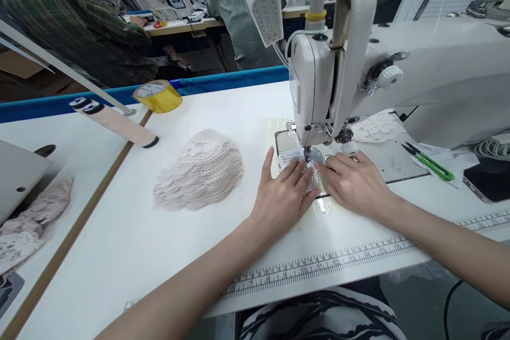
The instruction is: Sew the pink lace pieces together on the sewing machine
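Left grip [279,195] on lace [313,184], right grip [356,183] at its edge, beneath sewing machine [313,79]

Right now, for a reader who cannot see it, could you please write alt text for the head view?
A person's left hand lies on lace at a sewing machine, with the right hand close beside it. A lace stack and yellow tape lie to the left on the white table; green snips and a phone lie to the right.

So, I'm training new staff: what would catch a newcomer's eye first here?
The large white sewing machine at upper right, with the left hand and right hand at the lace beneath it. Then the pale lace stack left of the hands, and the yellow tape roll beyond it.
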### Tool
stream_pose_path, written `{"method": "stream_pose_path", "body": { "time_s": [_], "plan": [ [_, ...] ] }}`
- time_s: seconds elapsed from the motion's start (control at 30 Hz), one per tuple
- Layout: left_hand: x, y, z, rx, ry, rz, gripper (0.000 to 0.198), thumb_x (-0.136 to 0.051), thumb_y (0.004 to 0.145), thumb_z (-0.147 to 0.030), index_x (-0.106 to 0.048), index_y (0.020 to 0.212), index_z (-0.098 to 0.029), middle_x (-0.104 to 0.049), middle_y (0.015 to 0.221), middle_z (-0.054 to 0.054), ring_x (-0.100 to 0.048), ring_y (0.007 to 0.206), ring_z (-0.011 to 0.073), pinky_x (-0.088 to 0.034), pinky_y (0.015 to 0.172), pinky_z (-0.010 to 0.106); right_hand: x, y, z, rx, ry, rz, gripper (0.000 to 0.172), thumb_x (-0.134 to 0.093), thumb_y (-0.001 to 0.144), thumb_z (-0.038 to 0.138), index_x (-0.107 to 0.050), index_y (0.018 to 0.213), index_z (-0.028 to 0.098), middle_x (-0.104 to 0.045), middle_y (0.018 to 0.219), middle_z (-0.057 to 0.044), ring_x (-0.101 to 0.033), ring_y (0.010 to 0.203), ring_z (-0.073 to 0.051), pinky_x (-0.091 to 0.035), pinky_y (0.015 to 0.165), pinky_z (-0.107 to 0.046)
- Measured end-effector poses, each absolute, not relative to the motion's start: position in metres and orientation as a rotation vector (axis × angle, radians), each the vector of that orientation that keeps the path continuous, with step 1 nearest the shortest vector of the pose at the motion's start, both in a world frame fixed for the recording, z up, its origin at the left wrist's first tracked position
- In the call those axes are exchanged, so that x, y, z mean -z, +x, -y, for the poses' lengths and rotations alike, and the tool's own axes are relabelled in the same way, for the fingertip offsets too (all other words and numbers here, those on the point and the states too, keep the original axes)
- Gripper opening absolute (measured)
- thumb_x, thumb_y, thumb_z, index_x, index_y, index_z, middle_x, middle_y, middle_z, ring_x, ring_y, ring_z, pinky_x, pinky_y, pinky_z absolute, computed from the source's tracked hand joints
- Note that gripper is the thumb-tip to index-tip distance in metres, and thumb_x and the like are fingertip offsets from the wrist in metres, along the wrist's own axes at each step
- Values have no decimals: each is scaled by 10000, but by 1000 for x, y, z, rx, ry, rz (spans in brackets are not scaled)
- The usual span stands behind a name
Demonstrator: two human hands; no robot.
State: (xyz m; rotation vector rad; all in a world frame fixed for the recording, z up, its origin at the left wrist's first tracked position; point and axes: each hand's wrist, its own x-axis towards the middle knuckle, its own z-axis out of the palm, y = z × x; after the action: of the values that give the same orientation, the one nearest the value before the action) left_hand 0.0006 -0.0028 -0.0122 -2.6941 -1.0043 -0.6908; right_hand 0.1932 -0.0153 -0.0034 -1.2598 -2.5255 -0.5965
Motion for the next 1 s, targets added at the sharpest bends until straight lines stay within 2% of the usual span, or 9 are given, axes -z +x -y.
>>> {"method": "stream_pose_path", "body": {
  "time_s": [0.43,0.53,0.6,0.67,0.73,0.8,0.9,1.0],
  "plan": [
    [14,0,-5,656,-2700,1050,406,-396,975,-395,-606,1206,-134,-642,1212,129,-586,1154,259,-94,1143,609,6,193,7,617,-1314,2517,311,-462,863,122,-638,1116,81,-687,890,-72,-579,826,-203,-284,682,-354],
    [11,-1,-4,687,-2688,1001,332,-443,964,-337,-628,1161,-144,-655,1195,106,-598,1127,237,-168,1144,557,6,195,5,614,-1282,2485,277,-465,870,120,-656,1069,98,-687,858,-61,-586,805,-198,-301,704,-354],
    [5,-2,-2,681,-2690,976,267,-499,935,-298,-648,1096,-145,-673,1152,87,-613,1075,223,-349,1056,469,6,196,5,601,-1190,2450,245,-467,873,95,-670,1007,122,-694,878,-49,-590,789,-181,-316,717,-345],
    [-3,-3,2,618,-2692,996,233,-564,888,-316,-660,1006,-139,-694,1042,75,-634,950,222,-475,827,383,6,198,5,543,-1072,2426,237,-472,867,64,-668,977,138,-700,973,-43,-595,812,-161,-330,711,-326],
    [-10,-4,6,526,-2688,1046,251,-618,839,-367,-654,933,-137,-684,931,66,-625,799,211,-453,643,338,7,199,5,446,-1002,2425,231,-482,860,58,-663,973,147,-695,1045,-36,-597,840,-152,-342,691,-311],
    [-15,-4,10,447,-2688,1088,248,-642,814,-379,-646,884,-141,-663,892,56,-599,694,185,-407,571,314,9,199,4,336,-993,2431,216,-493,859,75,-665,966,151,-698,1039,-31,-599,851,-154,-357,683,-304],
    [-17,-4,14,367,-2701,1111,121,-584,855,-250,-635,806,-152,-652,891,39,-548,577,136,-359,521,286,11,199,3,186,-1015,2417,215,-489,872,96,-674,967,148,-701,1006,-36,-606,877,-162,-387,692,-298],
    [-18,-4,15,263,-2721,1184,202,-470,899,-126,-621,768,-152,-645,843,26,-501,500,118,-309,462,271,11,199,3,59,-1044,2393,224,-487,882,130,-677,999,137,-697,1021,-54,-610,914,-175,-415,719,-304]
  ]
}}
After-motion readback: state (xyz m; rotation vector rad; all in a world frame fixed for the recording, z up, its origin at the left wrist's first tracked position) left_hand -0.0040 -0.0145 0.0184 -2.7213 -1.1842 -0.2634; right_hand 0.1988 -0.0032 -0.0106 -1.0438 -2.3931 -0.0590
